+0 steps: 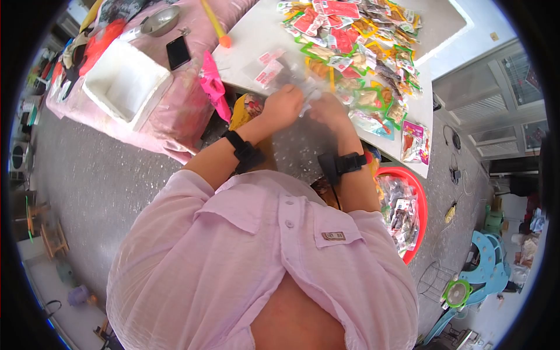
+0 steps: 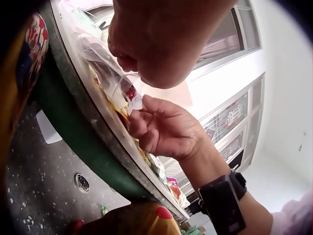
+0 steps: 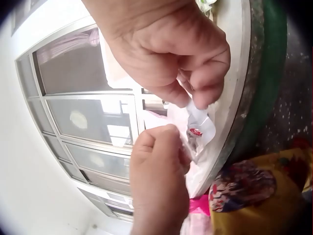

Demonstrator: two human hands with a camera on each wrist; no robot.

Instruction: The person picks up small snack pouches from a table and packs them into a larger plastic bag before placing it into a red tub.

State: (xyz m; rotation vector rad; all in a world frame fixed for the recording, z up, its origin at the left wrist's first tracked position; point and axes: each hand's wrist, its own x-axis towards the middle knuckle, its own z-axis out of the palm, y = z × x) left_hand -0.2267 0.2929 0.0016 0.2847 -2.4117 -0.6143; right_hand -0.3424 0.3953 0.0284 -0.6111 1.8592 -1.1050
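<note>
In front of the body at the table's near edge, both hands work on a small clear plastic packet with a red mark [image 3: 195, 132]. My left hand [image 1: 284, 107] grips one side of it with curled fingers. The right hand [image 1: 329, 111] pinches the other end between thumb and fingertips, as the right wrist view shows from close by. Just beyond the left hand lie clear bags with red-and-white labels [image 1: 269, 71] on the white tabletop [image 1: 236, 60].
Many colourful sealed food packets [image 1: 373, 52] are heaped on the table's far right. A red basin [image 1: 417, 204] of packets stands at the lower right. To the left, a white foam box [image 1: 125, 81], a phone [image 1: 178, 52] and a metal bowl [image 1: 160, 22] rest on a pink cloth.
</note>
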